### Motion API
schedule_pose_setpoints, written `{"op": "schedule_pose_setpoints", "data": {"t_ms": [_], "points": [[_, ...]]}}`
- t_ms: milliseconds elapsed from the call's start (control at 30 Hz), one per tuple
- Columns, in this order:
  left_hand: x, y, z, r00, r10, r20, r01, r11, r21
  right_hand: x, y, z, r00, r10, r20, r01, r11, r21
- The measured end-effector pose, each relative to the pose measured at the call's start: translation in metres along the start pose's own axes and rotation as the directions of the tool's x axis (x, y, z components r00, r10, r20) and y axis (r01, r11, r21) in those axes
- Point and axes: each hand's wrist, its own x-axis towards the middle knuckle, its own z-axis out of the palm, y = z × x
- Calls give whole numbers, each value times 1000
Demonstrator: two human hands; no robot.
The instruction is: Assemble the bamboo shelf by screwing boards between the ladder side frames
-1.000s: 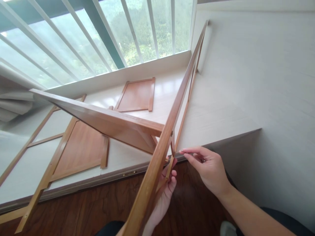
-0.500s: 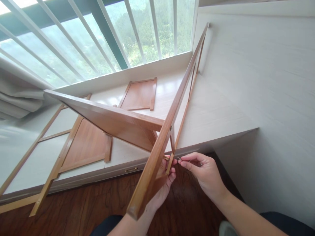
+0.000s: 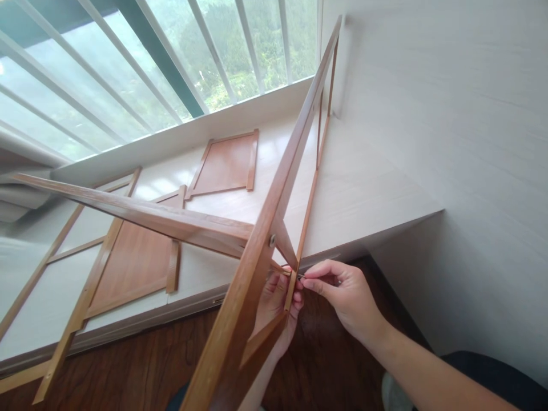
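A long wooden frame stands tilted on edge, running from near my body up towards the wall. A wooden panel meets it at an angle from the left. My left hand reaches behind the frame, its fingers wrapped round the joint where a thin crosspiece meets the lower rail; the frame partly covers this hand. On the rail's right side, my right hand pinches a small, thin metal piece between thumb and forefinger, its tip at the rail. The piece is too small to name. A round metal fitting shows in the frame's upper rail.
On the pale window ledge lie a small wooden panel, a larger panel and an open wooden frame overhanging the front edge. A barred window is behind; a pale wall stands right. Below is dark wood floor.
My right hand has brought the metal piece from just beside the rail up to it. The view has shifted, and the frame and angled panel appear further left and tilted differently.
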Motion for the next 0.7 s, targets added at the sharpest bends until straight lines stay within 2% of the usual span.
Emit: {"op": "schedule_pose_setpoints", "data": {"t_ms": [133,300,567,700], "points": [[3,-3,0,999,20,-27,-20,1000,-2,3,5,-5,1000,15,23,-15,1000,1],[6,-5,0,999,25,-45,-25,1000,-2,7,16,-7,996,78,36,-81,992,96],[5,-6,-1,999,33,-42,-33,999,-4,4,23,1,994,102,24,-105,975,194],[4,-7,-1,998,26,-49,-26,1000,-10,5,23,3,992,116,46,-122,978,171]]}}
